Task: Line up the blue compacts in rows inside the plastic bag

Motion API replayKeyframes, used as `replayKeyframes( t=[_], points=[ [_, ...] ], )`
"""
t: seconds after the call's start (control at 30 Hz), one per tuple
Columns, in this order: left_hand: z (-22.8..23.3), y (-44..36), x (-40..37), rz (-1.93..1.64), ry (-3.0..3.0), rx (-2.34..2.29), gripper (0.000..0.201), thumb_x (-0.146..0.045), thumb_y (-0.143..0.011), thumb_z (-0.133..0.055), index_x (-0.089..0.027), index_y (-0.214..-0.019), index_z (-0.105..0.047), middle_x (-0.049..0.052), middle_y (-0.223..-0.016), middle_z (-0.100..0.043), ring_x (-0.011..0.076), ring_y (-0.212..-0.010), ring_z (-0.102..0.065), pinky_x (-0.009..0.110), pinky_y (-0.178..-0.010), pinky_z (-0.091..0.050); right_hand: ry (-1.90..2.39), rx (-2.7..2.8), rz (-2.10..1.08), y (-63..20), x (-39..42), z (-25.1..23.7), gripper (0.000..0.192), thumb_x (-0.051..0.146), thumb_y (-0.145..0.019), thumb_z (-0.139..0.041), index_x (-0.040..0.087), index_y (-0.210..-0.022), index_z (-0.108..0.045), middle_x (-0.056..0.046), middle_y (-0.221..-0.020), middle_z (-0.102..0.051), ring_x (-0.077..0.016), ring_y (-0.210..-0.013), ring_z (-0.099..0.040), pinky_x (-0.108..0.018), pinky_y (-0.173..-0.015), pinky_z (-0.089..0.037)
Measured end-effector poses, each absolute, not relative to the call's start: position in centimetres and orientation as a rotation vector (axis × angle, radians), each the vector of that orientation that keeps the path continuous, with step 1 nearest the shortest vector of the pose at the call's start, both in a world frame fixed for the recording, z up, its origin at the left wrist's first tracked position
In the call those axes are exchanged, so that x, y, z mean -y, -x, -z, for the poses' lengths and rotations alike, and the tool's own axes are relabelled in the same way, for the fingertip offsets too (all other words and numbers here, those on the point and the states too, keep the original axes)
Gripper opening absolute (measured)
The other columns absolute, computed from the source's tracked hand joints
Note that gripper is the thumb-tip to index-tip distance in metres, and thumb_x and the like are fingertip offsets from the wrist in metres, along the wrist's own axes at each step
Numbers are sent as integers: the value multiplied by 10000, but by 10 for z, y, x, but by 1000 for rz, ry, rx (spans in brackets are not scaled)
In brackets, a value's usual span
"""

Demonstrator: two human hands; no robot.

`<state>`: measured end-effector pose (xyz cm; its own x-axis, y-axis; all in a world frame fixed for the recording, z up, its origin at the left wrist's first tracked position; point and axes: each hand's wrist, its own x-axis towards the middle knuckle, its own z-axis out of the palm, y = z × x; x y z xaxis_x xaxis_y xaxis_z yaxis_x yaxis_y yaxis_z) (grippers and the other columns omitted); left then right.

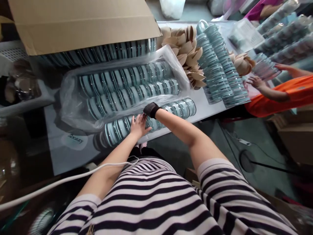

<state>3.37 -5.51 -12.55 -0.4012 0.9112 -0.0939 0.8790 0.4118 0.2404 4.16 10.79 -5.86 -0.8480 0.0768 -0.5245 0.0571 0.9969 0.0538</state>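
l hand [138, 125] is laid on the nearest row of teal-rimmed round cases [149, 122] at the table's front edge, fingers spread open, nothing gripped. r hand [146, 112] is mostly hidden behind its black wristband [151, 109]; finger state can't be told. more rows are seen in a clear plastic bag [73, 98] just behind, under a cardboard box flap [80, 23]. a co-worker's hand [255, 82] is seen far right nr stacked cases [220, 68].

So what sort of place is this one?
Probably a packing workshop for cosmetics: long rows of round teal compacts lie on the table, powder puffs are heaped behind, and a cardboard box stands open.
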Motion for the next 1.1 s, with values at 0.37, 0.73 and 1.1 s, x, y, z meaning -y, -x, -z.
replayKeyframes(
  t=[0.37,0.73,1.1],
  points=[
    [121,-35,58,-313,-1567,-2435,784,-569,-878,-553,-192,-1532,-338,118,-1591,-344,318,-1468,-279,570,-1227,-107,-630,-2480,278,-198,-47,134,389,354,-981,-436,214,-1285,-636,-136,-1198,-707,-257,-1044,-684,-310,-806,-486],
    [108,-68,-3,-275,-1438,-2467,731,-516,-925,-509,-156,-1537,-335,141,-1599,-319,316,-1481,-257,584,-1215,-144,-539,-2583,-2,-124,-160,54,361,327,-964,-475,176,-1218,-682,-171,-1192,-698,-259,-1064,-679,-319,-846,-520],
    [120,-68,-5,-166,-1453,-2522,696,-530,-935,-475,-178,-1524,-361,132,-1548,-414,309,-1421,-344,547,-1220,-135,3,-2612,98,-119,-163,61,285,257,-908,-561,161,-1133,-707,-186,-1090,-728,-300,-1099,-666,-417,-907,-498]
  ],
)
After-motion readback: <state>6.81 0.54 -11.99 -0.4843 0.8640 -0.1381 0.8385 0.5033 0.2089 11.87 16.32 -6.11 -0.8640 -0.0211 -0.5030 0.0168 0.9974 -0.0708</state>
